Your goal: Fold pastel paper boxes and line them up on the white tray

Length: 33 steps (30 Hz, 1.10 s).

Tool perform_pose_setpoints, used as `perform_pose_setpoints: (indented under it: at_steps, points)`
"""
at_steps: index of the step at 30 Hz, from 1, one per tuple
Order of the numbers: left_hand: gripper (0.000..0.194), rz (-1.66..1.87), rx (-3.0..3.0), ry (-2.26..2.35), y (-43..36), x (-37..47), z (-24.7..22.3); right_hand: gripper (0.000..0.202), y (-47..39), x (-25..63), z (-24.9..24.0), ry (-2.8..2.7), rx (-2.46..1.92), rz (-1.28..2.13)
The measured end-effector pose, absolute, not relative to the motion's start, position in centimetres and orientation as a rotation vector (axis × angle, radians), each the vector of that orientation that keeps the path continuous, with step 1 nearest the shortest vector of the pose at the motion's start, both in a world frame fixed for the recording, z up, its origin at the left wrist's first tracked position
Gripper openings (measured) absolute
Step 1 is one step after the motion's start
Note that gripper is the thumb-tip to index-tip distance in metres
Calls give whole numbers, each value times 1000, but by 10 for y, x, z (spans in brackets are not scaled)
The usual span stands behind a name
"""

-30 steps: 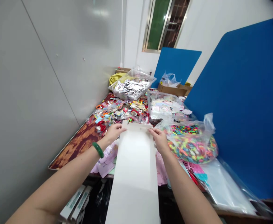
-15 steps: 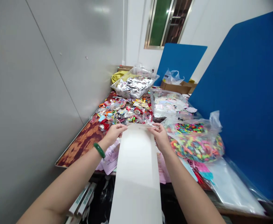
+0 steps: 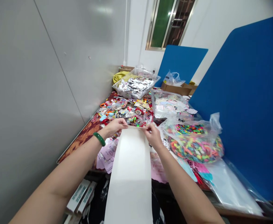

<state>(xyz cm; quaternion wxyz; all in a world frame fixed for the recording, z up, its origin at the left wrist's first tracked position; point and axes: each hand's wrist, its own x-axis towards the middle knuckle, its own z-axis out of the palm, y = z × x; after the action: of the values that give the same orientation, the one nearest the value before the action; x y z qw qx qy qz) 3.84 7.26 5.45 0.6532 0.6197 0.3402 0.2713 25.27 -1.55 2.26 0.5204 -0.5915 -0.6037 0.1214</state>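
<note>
A long white paper strip point(image 3: 130, 168) runs from my lap up over the table's front edge. My left hand point(image 3: 116, 125), with a green bangle point(image 3: 99, 139) on its wrist, pinches the far left corner. On the far right corner, my right hand point(image 3: 153, 134) grips the same strip between thumb and fingers. The far edge is held slightly raised. Pink printed cards point(image 3: 107, 155) lie under and beside the strip. Beyond my hands spreads a pile of small colourful trinkets point(image 3: 127, 109).
Clear trays point(image 3: 136, 84) of cut pieces stand at the back. To the right sits a plastic bag point(image 3: 194, 140) of bright small parts, with clear sheets point(image 3: 232, 186) nearer. A grey wall point(image 3: 34, 93) bounds the left, a blue panel point(image 3: 248, 109) the right. White boxes point(image 3: 80, 196) are below.
Both hands and the strip have shifted a little to the left, with the right hand moving closer to the left one. The view has tilted slightly.
</note>
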Motion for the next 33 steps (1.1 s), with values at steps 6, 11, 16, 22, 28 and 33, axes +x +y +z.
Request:
perform_pose_setpoints:
  at_steps: [6,11,16,22,28,33]
  points:
    - [40,597,1433,806,74,36,38,14,-15,253,12,-1837,-1495,5]
    - [43,487,1560,842,76,35,40,15,-13,249,10,-2003,-1519,-12]
    - [26,377,1822,887,81,31,43,20,-13,244,17,-2075,-1562,259]
    - [11,547,2093,965,73,39,32,19,-1,246,28,-2155,-1655,365]
    - [12,739,2151,1063,58,48,23,16,8,237,24,-2253,-1762,14]
    - [19,730,2046,1035,61,48,26,21,4,233,21,-2302,-1846,-117]
